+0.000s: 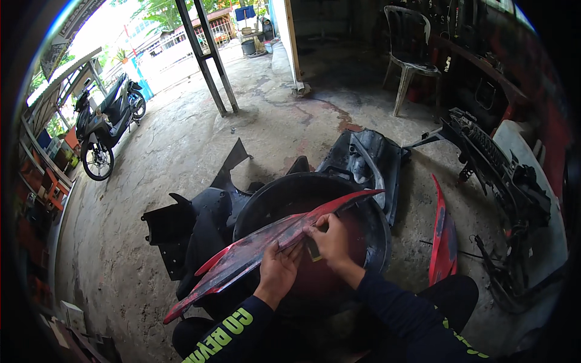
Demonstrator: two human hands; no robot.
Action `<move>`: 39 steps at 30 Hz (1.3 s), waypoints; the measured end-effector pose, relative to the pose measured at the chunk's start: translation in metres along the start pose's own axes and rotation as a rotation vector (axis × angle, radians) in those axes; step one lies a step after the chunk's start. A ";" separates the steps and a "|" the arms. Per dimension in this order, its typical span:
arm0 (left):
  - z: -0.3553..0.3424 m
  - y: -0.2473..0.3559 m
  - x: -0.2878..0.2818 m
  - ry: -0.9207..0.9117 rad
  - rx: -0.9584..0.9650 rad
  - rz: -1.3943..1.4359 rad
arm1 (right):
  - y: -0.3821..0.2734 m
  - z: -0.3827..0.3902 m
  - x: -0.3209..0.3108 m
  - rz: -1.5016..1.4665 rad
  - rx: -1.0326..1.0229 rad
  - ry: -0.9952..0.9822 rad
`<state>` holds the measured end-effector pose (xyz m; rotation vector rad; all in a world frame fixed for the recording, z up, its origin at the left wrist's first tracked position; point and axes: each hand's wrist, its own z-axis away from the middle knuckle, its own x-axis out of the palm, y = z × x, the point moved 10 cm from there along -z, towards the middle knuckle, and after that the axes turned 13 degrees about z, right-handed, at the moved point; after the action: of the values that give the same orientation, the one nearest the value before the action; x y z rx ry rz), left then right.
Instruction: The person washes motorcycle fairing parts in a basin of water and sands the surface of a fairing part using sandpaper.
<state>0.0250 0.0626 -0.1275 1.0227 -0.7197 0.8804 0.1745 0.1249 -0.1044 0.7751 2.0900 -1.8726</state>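
Note:
A long, pointed motorcycle body panel [254,242], red with scuffed grey patches, lies slantwise over a round black tub [378,254]. My left hand [279,270] holds its lower edge from beneath, palm up, with the fingertips hidden behind it. My right hand [330,239] is closed, its fingers bent against the panel's near edge. Below those fingers shows a small dark strip with a yellowish edge [314,249], perhaps folded sandpaper; most of it is hidden. Reddish liquid or residue appears inside the tub.
Black plastic body parts [206,221] lie left of the tub, and a dark panel [363,160] behind it. Another red panel [443,236] rests on the right, near a black frame [502,181]. Farther off stand a chair [411,54], a metal post [209,57] and a parked scooter [109,121].

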 end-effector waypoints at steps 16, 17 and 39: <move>-0.004 0.003 -0.004 -0.033 0.027 0.011 | 0.012 -0.007 -0.001 -0.074 0.081 -0.024; -0.003 -0.001 0.001 -0.024 0.011 0.017 | 0.026 -0.016 -0.003 -0.119 0.126 -0.053; -0.008 0.000 -0.006 0.034 0.010 -0.011 | 0.008 -0.007 0.008 -0.065 0.016 -0.052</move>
<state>0.0229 0.0687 -0.1349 1.0174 -0.6814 0.8907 0.1735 0.1335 -0.1143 0.6617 2.0950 -1.9237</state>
